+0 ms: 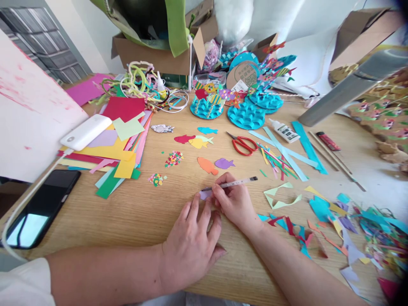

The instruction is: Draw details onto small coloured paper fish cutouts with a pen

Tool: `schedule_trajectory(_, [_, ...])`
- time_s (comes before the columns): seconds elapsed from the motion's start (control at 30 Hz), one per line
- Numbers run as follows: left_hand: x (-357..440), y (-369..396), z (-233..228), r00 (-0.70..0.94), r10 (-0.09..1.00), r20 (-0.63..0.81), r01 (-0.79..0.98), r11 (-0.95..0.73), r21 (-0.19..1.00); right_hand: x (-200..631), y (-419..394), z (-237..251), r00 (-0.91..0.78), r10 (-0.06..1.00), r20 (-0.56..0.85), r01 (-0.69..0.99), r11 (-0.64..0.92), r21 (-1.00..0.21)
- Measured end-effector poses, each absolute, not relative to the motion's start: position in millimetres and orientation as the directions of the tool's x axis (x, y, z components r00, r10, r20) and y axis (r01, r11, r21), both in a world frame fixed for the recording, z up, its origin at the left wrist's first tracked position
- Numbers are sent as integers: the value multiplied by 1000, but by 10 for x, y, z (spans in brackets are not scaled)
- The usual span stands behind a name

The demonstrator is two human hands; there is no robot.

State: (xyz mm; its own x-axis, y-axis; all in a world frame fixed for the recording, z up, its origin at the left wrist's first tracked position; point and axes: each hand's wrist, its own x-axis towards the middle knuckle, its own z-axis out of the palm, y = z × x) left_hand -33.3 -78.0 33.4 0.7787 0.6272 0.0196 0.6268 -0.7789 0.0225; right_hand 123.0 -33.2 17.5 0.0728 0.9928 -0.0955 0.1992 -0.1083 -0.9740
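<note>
My right hand [234,202] is closed around a slim pen [237,182], its tip over a small light-purple paper piece [205,194]. Beside it, my left hand [196,238] lies with fingers spread, the fingertips at the lower edge of that piece. Much of the paper is hidden under my fingers. Just beyond the pen are an orange paper fish [207,165] and a purple one [225,163]. Farther back lie a blue fish [207,130], a red fish [184,139], a yellow fish [198,143] and a patterned white-grey fish [162,128].
Red-handled scissors [244,144] and a glue bottle [284,131] lie behind my right hand. Paper scraps [318,208] spread at right. Coloured sheets [124,114], a power bank [86,131] and a phone [41,208] are at left. Blue egg-tray crafts [246,115] stand at the back.
</note>
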Motion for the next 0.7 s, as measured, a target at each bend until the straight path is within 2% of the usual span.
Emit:
schedule_trajectory(0.43, [-322, -776, 325, 781, 624, 18, 624, -781, 4, 1237, -338, 158, 70, 994, -86, 205, -98, -974])
schedule_trajectory(0.7, [-328, -780, 290, 783, 617, 77, 618, -786, 4, 1244, -326, 152, 80, 995, -66, 268, -85, -959])
